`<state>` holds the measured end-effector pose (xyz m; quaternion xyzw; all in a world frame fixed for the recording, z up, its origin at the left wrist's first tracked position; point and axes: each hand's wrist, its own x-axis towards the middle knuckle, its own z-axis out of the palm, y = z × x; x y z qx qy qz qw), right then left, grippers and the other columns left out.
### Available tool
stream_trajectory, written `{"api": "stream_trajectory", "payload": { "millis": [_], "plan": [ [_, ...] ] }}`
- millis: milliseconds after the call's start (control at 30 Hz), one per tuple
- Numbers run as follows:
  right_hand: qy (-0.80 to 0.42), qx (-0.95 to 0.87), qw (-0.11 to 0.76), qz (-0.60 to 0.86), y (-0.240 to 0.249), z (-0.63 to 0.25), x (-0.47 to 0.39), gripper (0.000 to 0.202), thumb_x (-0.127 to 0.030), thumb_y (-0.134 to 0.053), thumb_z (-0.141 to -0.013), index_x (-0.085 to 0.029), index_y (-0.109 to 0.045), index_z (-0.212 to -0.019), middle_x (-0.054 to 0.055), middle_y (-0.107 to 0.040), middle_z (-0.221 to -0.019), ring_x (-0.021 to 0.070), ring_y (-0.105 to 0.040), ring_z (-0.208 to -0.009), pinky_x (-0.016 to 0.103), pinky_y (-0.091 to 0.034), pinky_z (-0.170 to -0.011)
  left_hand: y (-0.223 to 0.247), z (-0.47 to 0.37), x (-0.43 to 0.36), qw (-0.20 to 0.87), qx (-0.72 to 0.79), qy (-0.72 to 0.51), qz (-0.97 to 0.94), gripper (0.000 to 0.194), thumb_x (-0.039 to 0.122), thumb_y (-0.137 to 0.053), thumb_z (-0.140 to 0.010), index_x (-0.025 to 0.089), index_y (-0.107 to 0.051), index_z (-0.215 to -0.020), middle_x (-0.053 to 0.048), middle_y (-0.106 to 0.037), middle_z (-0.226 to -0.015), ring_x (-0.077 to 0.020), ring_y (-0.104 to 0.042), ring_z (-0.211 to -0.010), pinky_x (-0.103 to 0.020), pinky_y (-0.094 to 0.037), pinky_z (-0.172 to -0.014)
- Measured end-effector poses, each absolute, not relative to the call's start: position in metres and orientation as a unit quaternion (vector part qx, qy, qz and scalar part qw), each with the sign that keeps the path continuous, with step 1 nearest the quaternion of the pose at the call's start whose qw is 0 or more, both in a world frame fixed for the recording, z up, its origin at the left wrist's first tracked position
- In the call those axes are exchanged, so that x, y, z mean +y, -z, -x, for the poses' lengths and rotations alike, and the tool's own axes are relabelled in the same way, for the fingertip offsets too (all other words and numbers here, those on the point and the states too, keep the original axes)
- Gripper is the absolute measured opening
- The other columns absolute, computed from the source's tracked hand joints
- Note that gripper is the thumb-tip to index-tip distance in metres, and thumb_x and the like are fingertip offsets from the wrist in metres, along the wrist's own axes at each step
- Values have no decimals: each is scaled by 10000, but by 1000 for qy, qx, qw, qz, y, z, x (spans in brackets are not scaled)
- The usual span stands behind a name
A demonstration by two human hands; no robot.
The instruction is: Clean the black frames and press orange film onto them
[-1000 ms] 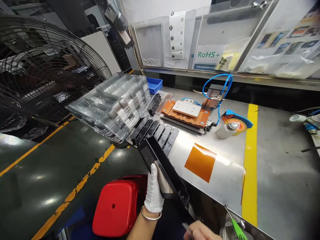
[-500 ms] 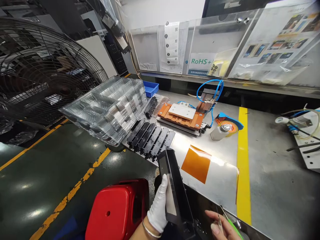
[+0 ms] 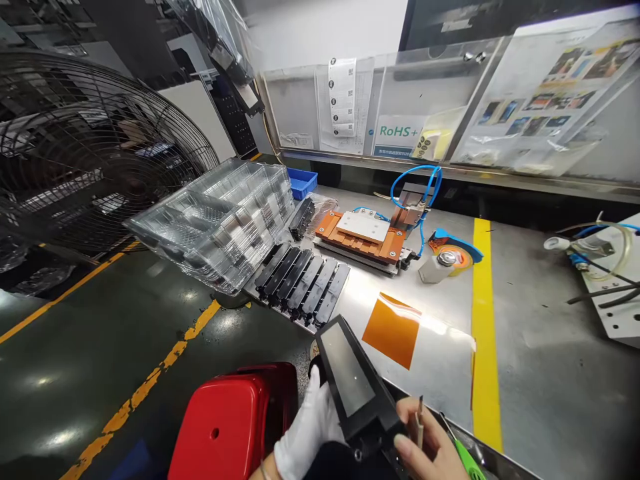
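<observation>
A: The black housing [image 3: 363, 383] has turned since half a second ago; its pale window now faces up, and the right hand [image 3: 427, 443] has come in against its side.

B: So where is it?

A: Held up at the near edge of the metal table [image 3: 445, 373]. The gloved left hand [image 3: 313, 420] grips its left side; the bare right one pinches a slim tool [image 3: 419, 420].

B: And around it?

A: An orange sheet [image 3: 393, 330] just beyond, a row of black parts [image 3: 300, 287] to its left, then an orange-brown fixture [image 3: 357, 237] farther back.

B: Clear trays [image 3: 215, 220] too, left of that row.
</observation>
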<state>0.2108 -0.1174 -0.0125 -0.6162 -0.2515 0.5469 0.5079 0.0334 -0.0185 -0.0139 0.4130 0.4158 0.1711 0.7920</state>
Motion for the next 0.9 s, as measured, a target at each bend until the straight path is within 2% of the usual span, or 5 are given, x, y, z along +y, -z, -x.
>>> {"api": "stream_trajectory", "payload": {
  "millis": [133, 333, 500, 633, 900],
  "plan": [
    [-559, -249, 511, 604, 13, -229, -119, 510, -690, -721, -657, -240, -514, -781, -90, -319, -594, 96, -292, -527, 220, -266, -502, 24, -3, -20, 540, 506, -157, -654, 345, 491, -639, -765, 174, -623, -901, -89, -659, -857, -260, -643, -843, -452, -516, -843],
    [-690, -219, 460, 514, 0, -230, -119, 487, -627, -773, -643, -242, -518, -798, -87, -330, -628, 73, -227, -505, 194, -182, -446, 22, -20, -9, 283, 142, -210, -925, 1178, 370, -763, -644, 247, -8, -1541, -240, -356, -1467, -421, -362, -1366, -659, -221, -1121],
    [-614, -168, 499, 587, -15, -230, -118, 547, -732, -576, -773, -252, -596, -1034, -46, -551, -641, 70, -346, -400, 215, -289, -415, 19, -30, -11, 353, 212, -192, -891, 1193, 349, -751, -595, 229, -59, -1559, -193, -545, -1237, -416, -557, -1121, -591, -429, -988],
    [-469, -332, 423, 700, -19, -241, -125, 411, -609, -480, -905, -291, -652, -1100, 45, -701, -889, 216, -668, -810, 307, -535, -740, 20, -24, -19, 385, 285, -170, -861, 1066, 269, -747, -613, 291, -224, -1541, -178, -509, -1346, -445, -502, -1206, -576, -413, -1020],
    [-314, -525, 336, 717, -8, -232, -113, 304, -554, -547, -901, -260, -618, -865, -8, -640, -734, 170, -592, -631, 270, -493, -600, 14, -27, -19, 412, 333, -133, -838, 400, 394, -570, -931, 235, -544, -1297, -103, -523, -1357, -262, -540, -1180, -490, -470, -993]
  ]
}}
